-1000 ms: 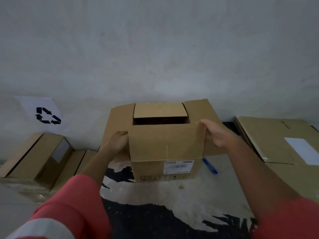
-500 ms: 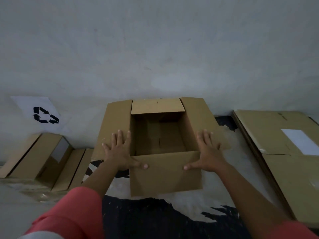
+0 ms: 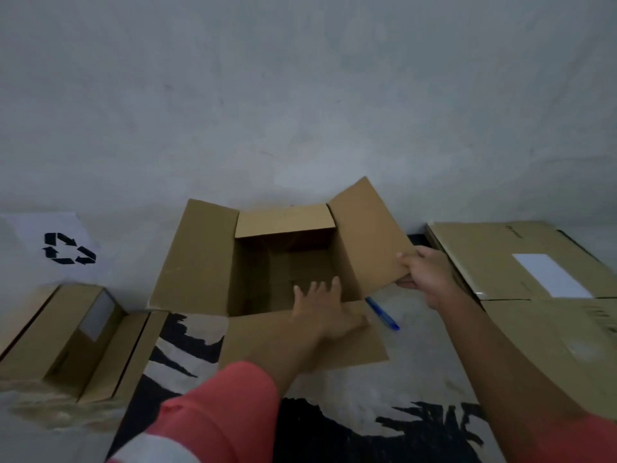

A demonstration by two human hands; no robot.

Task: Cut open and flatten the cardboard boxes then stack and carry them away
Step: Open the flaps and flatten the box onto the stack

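the open box (image 3: 253, 279) sits on the floor (image 3: 417, 372) straight ahead of the person and close to the far wall, mouth up, all four flaps folded outward. the left hand (image 3: 322, 305) reaches forward over the near flap (image 3: 250, 339), fingers straight and spread, their tips past the rim and into the opening; it grips nothing. the right hand (image 3: 425, 275) is out to the right of the box, pinching the near corner of the right flap (image 3: 367, 238) between thumb and fingers, and that flap stands tilted up rather than lying flat. so the hands are well apart, one inside the mouth, one outside on the right edge. the opening looks roughly square from this angle, so i cannot call a long axis. a blue tool (image 3: 382, 314), pen-like and too small to name surely, lies on the floor just beside the box's near right corner, below the right hand, which is plainly the nearer one to it. my guess is the bottom seam comes next, and the left hand is already pointed at it. flattened cardboard (image 3: 500, 248) lies to the right, and a smaller box (image 3: 66, 335) rests on its side at the left.
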